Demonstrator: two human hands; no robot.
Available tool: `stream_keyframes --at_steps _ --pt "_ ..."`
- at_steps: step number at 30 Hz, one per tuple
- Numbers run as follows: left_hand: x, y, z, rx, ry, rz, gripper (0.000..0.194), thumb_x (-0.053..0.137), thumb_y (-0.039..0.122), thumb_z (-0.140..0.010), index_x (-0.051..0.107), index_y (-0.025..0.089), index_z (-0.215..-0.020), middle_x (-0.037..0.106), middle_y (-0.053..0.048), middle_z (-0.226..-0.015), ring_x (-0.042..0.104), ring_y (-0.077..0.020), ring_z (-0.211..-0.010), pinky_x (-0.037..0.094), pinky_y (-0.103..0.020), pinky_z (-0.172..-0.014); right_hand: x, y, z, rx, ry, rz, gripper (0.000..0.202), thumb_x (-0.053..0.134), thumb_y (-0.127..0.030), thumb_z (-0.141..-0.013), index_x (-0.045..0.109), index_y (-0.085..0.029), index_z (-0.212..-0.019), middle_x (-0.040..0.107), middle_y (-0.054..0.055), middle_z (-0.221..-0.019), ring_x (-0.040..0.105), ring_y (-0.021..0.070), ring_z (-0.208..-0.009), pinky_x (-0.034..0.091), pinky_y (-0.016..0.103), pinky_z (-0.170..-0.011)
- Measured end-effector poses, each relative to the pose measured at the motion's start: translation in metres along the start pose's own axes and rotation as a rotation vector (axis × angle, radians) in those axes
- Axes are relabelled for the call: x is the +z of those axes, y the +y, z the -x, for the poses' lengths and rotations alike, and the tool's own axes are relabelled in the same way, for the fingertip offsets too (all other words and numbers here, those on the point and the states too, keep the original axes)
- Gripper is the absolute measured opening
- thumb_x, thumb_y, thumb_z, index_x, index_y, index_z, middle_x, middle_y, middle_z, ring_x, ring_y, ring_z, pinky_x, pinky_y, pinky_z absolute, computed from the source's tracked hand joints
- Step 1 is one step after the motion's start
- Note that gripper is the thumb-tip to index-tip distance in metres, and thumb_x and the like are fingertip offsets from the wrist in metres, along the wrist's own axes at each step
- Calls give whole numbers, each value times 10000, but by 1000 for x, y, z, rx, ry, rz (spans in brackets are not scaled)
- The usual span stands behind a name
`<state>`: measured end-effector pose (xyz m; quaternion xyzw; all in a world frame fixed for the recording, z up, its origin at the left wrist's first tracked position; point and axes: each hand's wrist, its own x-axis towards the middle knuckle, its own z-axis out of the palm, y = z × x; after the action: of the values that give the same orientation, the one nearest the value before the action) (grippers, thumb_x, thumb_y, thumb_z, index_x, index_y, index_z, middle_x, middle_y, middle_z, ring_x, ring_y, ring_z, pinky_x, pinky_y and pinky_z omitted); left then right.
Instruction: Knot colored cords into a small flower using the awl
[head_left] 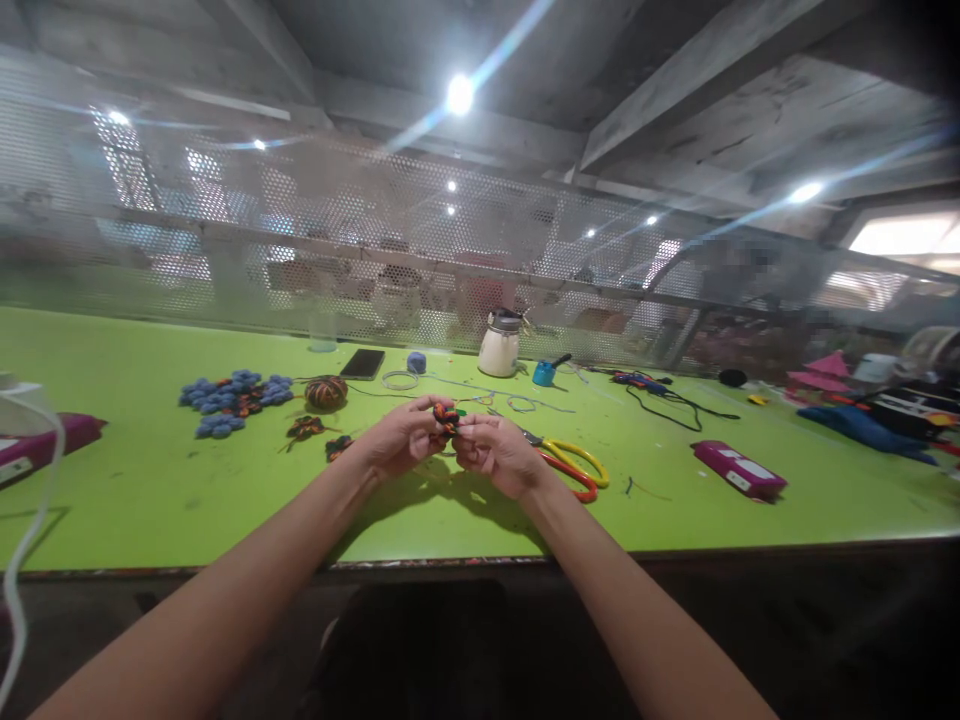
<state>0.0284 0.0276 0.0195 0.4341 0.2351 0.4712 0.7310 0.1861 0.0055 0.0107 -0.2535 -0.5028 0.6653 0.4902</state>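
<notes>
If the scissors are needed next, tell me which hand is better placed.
Probably the right hand: the scissors lie beside it; the left hand is farther off. Both hold the orange-black yarn piece.

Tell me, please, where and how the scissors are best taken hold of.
Probably by the handle loops, coming from the person's right: the scissors lie on the table with their loops toward that side, while the blade end points left, partly hidden by the right hand.

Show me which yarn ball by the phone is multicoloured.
The larger ball, left of the phone: orange mixes with dark strands there, while the small ball right of the phone is plain bluish-purple.
</notes>
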Motion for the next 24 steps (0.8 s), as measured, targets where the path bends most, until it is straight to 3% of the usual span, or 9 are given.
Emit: stream_keyframes --at_steps 8,14,17,21,24 --pt "1 2 5 -13 -108 -46 279 610 21 -622 588 142 -873 605 -13 -737 563 -74 -611 454 -173 -571 -2 -1 1 20 -15 3 163 680 -192 -635 526 -152 -670 366 -81 -471 276 44 -423 197 195 -424" --pt "-2 3 4 -29 -130 -86 256 636 67 -669 617 148 -912 640 -33 -816 591 -88 -660 480 -191 -611 -6 1 -3 -28 98 112 169 689 -236 -635 541 -164 -675 422 -77 -466 322 54 -412 228 201 -431" --pt "-4 2 2 -41 -74 -92 159 676 124 -706 637 130 -860 643 -37 -738 595 -93 -622 479 -191 -578 -6 1 -3 -41 122 192 175 702 -259 -635 561 -165 -680 474 -61 -491 371 62 -419 256 210 -440" --pt "-5 1 -4 -6 51 -86 152 709 35 -652 636 109 -762 654 -44 -652 597 -92 -570 457 -172 -529 -7 2 -3 -62 114 208 205 712 -324 -669 588 -164 -698 493 -50 -532 391 66 -458 291 216 -462" --pt "-7 0 -7 33 78 -85 145 727 42 -641 633 113 -726 668 -47 -660 611 -98 -600 457 -170 -546 -9 4 -5 -55 117 222 262 702 -394 -693 596 -155 -684 519 -31 -572 420 70 -488 303 220 -476"
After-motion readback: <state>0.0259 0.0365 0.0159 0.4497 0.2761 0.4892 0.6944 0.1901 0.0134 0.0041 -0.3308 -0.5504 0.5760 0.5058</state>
